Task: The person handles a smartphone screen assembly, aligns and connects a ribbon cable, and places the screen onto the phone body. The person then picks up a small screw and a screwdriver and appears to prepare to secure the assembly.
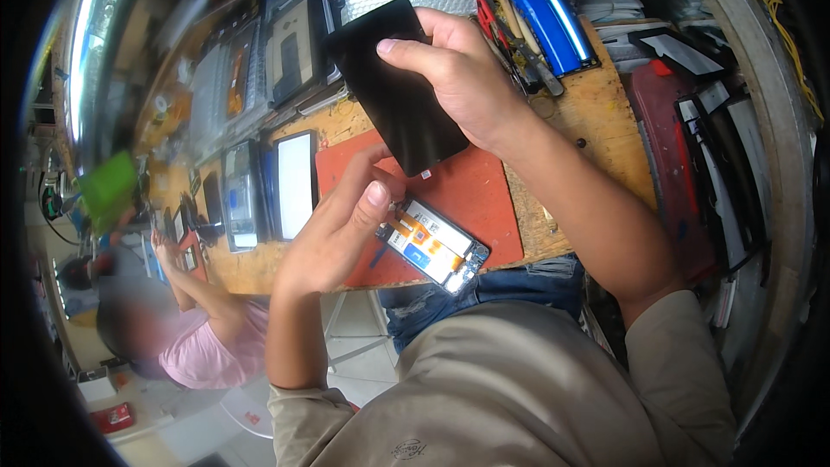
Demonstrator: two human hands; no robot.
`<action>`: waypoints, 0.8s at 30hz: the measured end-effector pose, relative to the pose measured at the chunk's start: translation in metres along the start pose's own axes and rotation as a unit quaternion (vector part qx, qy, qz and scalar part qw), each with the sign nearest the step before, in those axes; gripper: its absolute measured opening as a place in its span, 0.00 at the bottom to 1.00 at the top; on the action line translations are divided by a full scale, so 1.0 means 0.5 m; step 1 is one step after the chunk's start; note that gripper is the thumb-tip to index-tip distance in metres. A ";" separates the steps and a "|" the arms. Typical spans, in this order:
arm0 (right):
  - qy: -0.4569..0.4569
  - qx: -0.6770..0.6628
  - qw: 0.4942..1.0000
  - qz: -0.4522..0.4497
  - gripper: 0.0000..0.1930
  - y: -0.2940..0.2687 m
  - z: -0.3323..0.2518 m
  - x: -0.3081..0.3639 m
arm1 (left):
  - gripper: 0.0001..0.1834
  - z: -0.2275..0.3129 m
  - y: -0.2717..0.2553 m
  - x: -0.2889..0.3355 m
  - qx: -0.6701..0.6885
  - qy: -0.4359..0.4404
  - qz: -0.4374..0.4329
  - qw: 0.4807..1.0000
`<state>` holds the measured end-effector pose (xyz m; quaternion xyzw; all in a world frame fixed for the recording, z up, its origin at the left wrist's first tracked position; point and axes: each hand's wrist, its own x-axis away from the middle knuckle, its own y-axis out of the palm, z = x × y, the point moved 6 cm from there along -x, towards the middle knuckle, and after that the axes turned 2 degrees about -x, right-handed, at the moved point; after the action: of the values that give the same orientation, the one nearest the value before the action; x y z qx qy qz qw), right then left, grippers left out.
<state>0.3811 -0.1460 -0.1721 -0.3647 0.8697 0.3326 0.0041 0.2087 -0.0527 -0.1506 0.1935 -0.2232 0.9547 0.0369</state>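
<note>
Head cam here, looking down at a cluttered wooden workbench [614,112] with a reddish mat [488,207] on it, right in front of the person. My read: this is the stage of handling a phone screen over its opened body, maybe a check or a line-up. I'd say the next move calls for a light grip on the glass and keeping the exposed insides free of snags.

Biggest piece is the black panel [398,112], tilted above the mat, glossy and dark, no lit display, no cracks I can make out. Right hand [462,69] has it gripped, thumb flat on the face, other fingers tucked behind. Left hand [337,216] is curled by the panel's lower end and the phone; can't tell if it's pinching either one.

Opened phone [432,242] sits slanted just below the panel, over the mat's near edge, held up or resting, can't say. Insides are showing, with orange ribbon cables [405,227] across it. Tiniest bit: a white tab [425,174] at the panel's bottom edge.
</note>
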 end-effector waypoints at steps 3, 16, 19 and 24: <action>-0.004 0.012 1.000 0.000 0.13 -0.002 -0.002 -0.004 | 0.51 0.005 0.002 -0.003 0.003 0.000 -0.002 1.000; -0.028 -0.031 0.998 0.036 0.07 0.000 -0.007 -0.004 | 0.47 -0.016 -0.008 -0.009 0.013 -0.027 0.024 0.999; -0.013 -0.025 0.999 0.032 0.08 0.003 -0.004 -0.001 | 0.48 -0.008 -0.005 0.013 -0.011 -0.018 0.016 1.000; -0.008 -0.008 0.999 0.030 0.08 0.004 -0.001 0.000 | 0.51 -0.004 -0.003 0.016 -0.005 -0.027 0.004 1.000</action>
<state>0.3800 -0.1455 -0.1706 -0.3359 0.8775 0.3423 -0.0015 0.2008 -0.0506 -0.1485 0.2179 -0.2301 0.9480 0.0282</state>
